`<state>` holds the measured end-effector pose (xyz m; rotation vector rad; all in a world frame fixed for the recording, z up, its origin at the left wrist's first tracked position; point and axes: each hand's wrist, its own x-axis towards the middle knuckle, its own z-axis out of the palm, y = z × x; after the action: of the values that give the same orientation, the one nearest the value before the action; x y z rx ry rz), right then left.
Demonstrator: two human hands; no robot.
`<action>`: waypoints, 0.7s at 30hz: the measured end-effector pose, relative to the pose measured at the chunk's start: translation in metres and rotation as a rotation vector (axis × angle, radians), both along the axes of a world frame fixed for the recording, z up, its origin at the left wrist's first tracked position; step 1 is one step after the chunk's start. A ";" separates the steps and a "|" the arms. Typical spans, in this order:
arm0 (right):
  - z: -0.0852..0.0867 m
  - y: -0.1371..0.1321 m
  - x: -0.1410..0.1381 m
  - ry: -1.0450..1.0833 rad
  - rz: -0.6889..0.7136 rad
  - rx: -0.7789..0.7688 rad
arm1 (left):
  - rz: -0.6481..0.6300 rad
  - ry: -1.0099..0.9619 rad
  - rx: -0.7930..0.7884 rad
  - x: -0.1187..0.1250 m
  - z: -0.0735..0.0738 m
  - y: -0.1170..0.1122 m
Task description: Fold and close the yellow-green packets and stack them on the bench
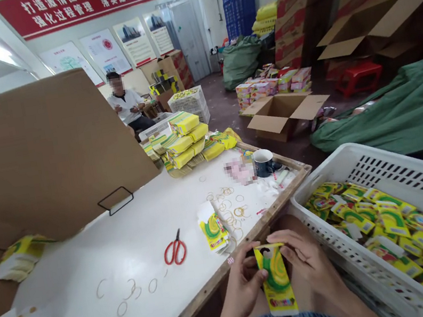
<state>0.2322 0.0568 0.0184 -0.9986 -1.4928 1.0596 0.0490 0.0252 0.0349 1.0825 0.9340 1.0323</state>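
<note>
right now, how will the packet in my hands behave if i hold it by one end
Probably bends a little: the packet looks flat and thin. Likely light, since the left hand and right hand hold it by the edges only. Its wrapper looks smooth, so it might slip.

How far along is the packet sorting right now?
Done: yellow bundles are piled at the table's far end, and a small stack lies near the scissors. In hand: the left hand and right hand hold one yellow-green packet. Left: the white crate holds many loose packets.
</note>
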 end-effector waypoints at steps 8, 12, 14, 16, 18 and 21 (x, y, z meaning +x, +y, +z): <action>0.007 0.000 -0.002 -0.135 0.161 -0.196 | 0.108 0.264 0.082 0.003 -0.007 -0.001; 0.004 0.003 -0.004 -0.296 0.052 -0.120 | 0.034 0.253 0.092 0.006 -0.008 -0.001; 0.005 0.004 -0.004 -0.350 0.012 -0.080 | 0.021 0.254 0.090 0.007 -0.006 0.001; 0.008 0.004 -0.003 -0.377 0.006 -0.064 | 0.026 0.244 0.080 0.008 -0.003 0.004; 0.013 0.004 -0.002 -0.411 0.023 -0.071 | 0.028 0.206 0.057 0.010 -0.001 0.007; 0.018 0.005 0.001 -0.452 0.046 -0.105 | 0.032 0.144 0.019 0.012 0.001 0.011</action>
<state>0.2334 0.0615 0.0360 -1.3480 -1.8418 0.9938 0.0615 0.0359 0.0358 1.1731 1.0617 1.0004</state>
